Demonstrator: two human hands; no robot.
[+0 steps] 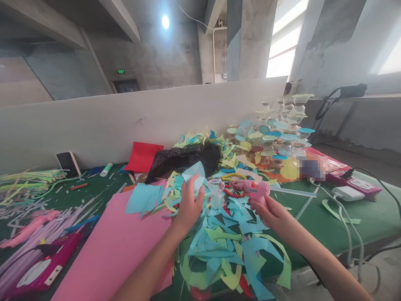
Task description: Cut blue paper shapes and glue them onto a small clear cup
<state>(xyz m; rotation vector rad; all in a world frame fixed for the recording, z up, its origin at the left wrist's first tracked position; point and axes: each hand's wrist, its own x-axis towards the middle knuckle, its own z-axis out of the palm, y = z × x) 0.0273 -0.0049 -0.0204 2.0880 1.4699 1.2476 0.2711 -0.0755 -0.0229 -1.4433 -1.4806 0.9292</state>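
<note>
My left hand [189, 205] is closed on a light blue paper piece [194, 172] with a rounded edge, held up between thumb and fingers. In my right hand [267, 211] is a pink hot glue gun [257, 190], my fingers wrapped round its handle. A translucent glue stick [293, 192] juts from its back, and its nozzle points left. Just left of the nozzle, between my hands, stands a clear plastic piece [216, 198] with a narrow waist; whether the nozzle touches it I cannot tell. Blue and green paper scraps [216, 246] lie heaped beneath.
Pink sheets [119, 246] and blue paper squares [144, 198] lie at left, near a black plastic bag [188, 156]. Stacked clear cup shapes with paper discs [282, 138] stand back right. Power strips [40, 267] and white cables [346, 221] flank the workspace. A phone [68, 164] leans on the partition.
</note>
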